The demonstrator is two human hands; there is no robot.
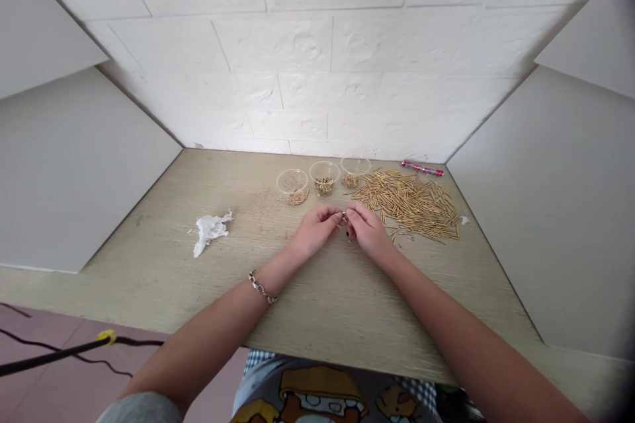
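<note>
Over the middle of the table, my left hand (317,230) and my right hand (368,230) meet fingertip to fingertip. Both are closed in a pinch on a tiny piece between them, too small to name. Just beyond and to the right spreads a heap of thin gold-coloured metal pins (409,201). Past my left hand stand clear plastic cups: the left cup (292,181) has small gold bits (297,197) beside or in it, I cannot tell which. Small gold and dark parts sit in the middle cup (324,175). The right cup (356,166) also has small parts at its base.
Crumpled white tissue (211,232) lies to the left on the wooden table (317,317). A red printed wrapper tube (423,168) rests at the back right. A white brick-patterned wall (307,46) closes the back, with grey panels (84,165) at both sides. Black cables (54,357) hang lower left.
</note>
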